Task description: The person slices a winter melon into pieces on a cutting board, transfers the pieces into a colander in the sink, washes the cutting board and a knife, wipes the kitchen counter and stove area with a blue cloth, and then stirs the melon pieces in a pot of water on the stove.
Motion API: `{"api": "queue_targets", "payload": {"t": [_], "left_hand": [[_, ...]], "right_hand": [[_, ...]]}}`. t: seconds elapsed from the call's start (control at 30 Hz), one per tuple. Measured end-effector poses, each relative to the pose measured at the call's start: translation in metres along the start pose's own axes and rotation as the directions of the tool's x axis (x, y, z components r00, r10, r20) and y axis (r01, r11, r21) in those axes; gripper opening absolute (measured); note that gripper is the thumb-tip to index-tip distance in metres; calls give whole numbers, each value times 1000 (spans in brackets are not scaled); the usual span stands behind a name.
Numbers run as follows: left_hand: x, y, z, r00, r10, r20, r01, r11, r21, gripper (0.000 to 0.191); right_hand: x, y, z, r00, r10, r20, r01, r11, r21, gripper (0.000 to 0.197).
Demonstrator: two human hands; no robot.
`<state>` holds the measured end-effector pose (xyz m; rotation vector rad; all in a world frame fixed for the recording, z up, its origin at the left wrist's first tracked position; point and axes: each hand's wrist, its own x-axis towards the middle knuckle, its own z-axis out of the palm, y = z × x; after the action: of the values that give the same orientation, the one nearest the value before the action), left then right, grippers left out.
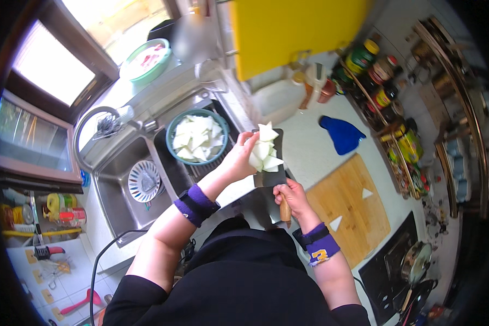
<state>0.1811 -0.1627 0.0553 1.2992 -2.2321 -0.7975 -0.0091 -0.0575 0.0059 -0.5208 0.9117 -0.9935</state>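
My right hand (292, 196) grips the wooden handle (285, 210) of a cleaver. Its broad dark blade (271, 179) lies flat between the sink and the cutting board, with a heap of white vegetable pieces (263, 150) on top. Against the left side of that heap, my left hand (240, 159) holds the pieces on the blade, its fingertips partly hidden. Just left of this hand, a blue-green basin (169, 142) full of similar white pieces (197, 138) stands over the right sink bowl. Two small white pieces (336, 223) lie on the wooden cutting board (350, 199).
A patterned plate (138, 189) sits in the left sink bowl (110, 203) below a curved faucet (79, 138). A blue cloth (342, 134) lies beyond the board. Bottles (362, 57) fill the rack at right, near a black cooktop (385, 265). A green bowl (165, 61) is by the window.
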Motion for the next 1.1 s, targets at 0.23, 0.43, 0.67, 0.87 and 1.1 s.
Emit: {"api": "queue_targets", "payload": {"t": [0.23,0.43,0.67,0.87,1.1], "left_hand": [[-28,-66,-59,984,-146,-97,149,989,22,89],[-41,-118,-71,973,-170,-158,176,984,27,90],[-49,-136,-49,922,-211,-324,249,965,81,77],[-51,-88,-43,954,9,-299,92,942,322,56],[-42,-99,-34,971,79,-227,17,919,394,53]], "right_hand": [[69,8,61,979,137,151,-114,982,-152,7],[99,11,97,971,192,139,-152,954,-258,10],[100,5,113,969,249,4,-229,896,-381,10],[95,1,116,975,221,-24,-212,889,-406,11],[87,3,116,979,200,-44,-202,911,-360,11]]}}
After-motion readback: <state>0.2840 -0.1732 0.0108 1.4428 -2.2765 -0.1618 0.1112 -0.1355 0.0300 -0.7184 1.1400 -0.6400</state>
